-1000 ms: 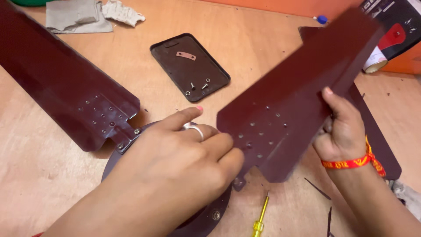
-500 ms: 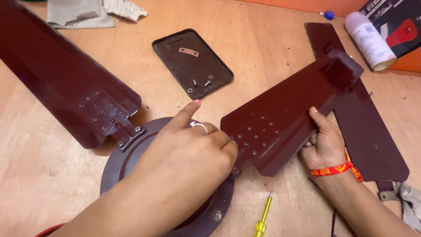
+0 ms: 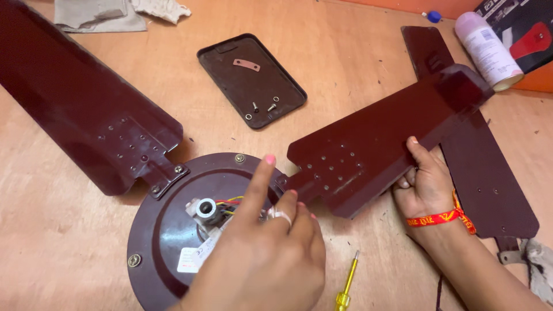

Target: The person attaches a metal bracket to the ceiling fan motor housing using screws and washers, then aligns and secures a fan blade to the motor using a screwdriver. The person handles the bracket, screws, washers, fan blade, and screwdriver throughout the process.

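Observation:
A dark maroon ceiling fan motor housing point(image 3: 164, 230) lies on the wooden surface, its wires and shaft showing at the centre. One blade point(image 3: 75, 109) is fixed to it at the upper left. My right hand point(image 3: 423, 193) grips a second blade point(image 3: 380, 144) by its lower edge, with the blade's inner end at the housing's rim. My left hand point(image 3: 268, 253) rests over the housing, index finger stretched out toward the rim near that blade's bracket, holding nothing that I can see.
A third blade point(image 3: 478, 167) lies flat at the right under the held one. A dark tray point(image 3: 222, 72) with screws and washers sits above the housing. A spray can point(image 3: 487, 49), a yellow screwdriver point(image 3: 347, 285) and cloths point(image 3: 103, 11) lie around.
My right hand has lowered the second blade and brought its inner end down to the housing's rim. My left hand has slid back off the housing's centre, uncovering the shaft and wires.

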